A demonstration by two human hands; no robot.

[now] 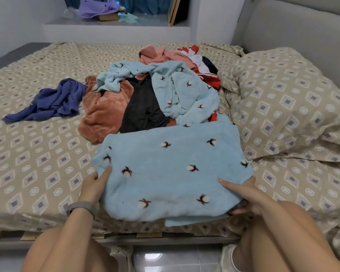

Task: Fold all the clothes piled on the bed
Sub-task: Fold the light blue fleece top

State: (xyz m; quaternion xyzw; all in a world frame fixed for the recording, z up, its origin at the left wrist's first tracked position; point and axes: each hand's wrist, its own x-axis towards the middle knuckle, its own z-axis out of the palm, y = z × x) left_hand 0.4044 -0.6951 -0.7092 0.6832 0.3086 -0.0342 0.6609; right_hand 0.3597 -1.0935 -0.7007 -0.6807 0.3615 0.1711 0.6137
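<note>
Blue fleece garment lay flattened at bed's near edge; left hand and right hand each pinched a side, grip steadying the fold. Unfolded pile sat behind.

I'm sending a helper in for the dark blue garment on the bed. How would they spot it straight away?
Start at the bed and find the clothes pile in its middle. Left of the pile, next to the rust-orange fleece, lies the dark blue garment, crumpled on the sheet. It is the only plain navy piece and lies outside the heap.
</note>
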